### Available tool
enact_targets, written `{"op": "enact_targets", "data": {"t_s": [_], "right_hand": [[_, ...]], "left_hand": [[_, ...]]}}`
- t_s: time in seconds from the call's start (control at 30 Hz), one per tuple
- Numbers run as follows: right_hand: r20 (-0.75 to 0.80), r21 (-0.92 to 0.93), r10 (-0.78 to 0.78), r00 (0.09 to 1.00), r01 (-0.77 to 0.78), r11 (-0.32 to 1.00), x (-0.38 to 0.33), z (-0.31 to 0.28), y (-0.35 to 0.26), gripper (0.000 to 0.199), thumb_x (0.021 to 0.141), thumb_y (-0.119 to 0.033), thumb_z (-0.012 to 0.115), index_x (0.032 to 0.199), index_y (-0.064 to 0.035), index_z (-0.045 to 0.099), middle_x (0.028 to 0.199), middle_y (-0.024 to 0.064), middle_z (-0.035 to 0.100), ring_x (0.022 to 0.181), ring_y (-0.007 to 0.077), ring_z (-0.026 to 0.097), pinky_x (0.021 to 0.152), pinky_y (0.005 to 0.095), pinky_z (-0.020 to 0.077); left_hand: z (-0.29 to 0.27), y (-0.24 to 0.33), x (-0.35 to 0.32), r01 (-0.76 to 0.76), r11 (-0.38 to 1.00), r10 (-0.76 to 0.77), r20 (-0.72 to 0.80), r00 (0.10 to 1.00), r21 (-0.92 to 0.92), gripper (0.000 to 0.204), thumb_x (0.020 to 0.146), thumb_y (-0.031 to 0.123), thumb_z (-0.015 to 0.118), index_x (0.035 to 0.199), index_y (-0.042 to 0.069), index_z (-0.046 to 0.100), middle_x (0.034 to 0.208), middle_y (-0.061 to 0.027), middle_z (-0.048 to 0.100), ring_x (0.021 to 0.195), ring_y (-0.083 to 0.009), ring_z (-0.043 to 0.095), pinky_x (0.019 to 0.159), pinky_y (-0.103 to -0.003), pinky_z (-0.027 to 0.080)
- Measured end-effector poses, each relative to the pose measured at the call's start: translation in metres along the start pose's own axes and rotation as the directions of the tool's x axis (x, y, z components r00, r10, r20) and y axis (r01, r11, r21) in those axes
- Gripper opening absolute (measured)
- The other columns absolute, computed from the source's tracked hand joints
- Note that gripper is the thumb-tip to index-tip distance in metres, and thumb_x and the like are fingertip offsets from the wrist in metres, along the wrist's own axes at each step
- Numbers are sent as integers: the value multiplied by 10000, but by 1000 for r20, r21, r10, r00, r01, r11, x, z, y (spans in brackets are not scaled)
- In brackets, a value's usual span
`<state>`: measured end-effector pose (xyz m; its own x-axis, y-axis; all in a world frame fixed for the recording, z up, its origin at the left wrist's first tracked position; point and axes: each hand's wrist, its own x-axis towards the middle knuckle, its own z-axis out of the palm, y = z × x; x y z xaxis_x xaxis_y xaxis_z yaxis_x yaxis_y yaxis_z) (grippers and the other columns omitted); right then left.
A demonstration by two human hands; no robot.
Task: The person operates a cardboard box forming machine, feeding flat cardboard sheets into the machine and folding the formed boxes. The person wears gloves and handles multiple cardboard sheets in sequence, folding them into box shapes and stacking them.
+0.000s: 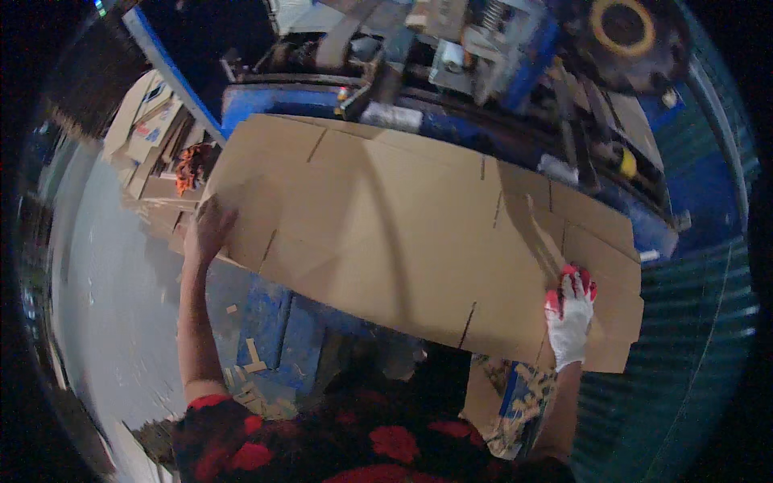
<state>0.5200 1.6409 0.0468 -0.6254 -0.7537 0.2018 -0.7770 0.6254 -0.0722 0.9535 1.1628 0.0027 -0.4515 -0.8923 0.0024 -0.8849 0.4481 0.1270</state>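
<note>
A large brown cardboard sheet point(419, 233), slotted and creased like a flattened box, spans the space in front of me. At its left edge my bare left hand point(211, 229) is closed on the board, thumb lying on the upper face; the other fingers are blurred and partly hidden. My right hand point(572, 318) wears a white glove with red fingertips. It rests on top of the sheet near the right end, its fingers stretched out and slightly apart. The far edge of the board lies against a blue machine point(282, 101).
Metal bars, a spring and a dark round wheel point(624, 32) belong to the machine at the back. Stacked cardboard pieces point(153, 121) with an orange cloth point(192, 167) are at the far left. Cardboard scraps point(256, 358) litter the area below. Green corrugated metal point(668, 346) borders the right.
</note>
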Motion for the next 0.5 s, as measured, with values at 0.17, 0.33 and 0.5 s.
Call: {"op": "enact_targets", "data": {"t_s": [0.17,0.33,0.5], "right_hand": [[-96,-139,216,972,-228,964,-106,-11,7,682,751,-271,675,1336,-18,431,1392,211,393,1309,380,326,1115,464,200],[245,965,917,316,9,-261,-186,-1,5,579,853,-141,644,1366,-54,391,1361,124,428,1231,248,436,952,494,432],[44,998,805,591,15,-66,-173,5,3,480,851,-96,633,1295,-33,461,1227,85,547,1073,209,551,922,411,462]], "left_hand": [[10,-41,-61,-71,997,72,-159,985,12,597,824,408,634,1220,-21,508,1258,-232,502,1155,-380,472,972,-431,382],[-5,-23,-77,241,954,-239,31,970,-176,483,827,375,648,1097,-17,567,1112,-207,584,1004,-363,567,849,-438,444],[-49,12,-93,-101,844,-100,-341,935,-526,370,807,192,701,1081,-23,578,992,-158,646,915,-228,623,750,-348,488]]}}
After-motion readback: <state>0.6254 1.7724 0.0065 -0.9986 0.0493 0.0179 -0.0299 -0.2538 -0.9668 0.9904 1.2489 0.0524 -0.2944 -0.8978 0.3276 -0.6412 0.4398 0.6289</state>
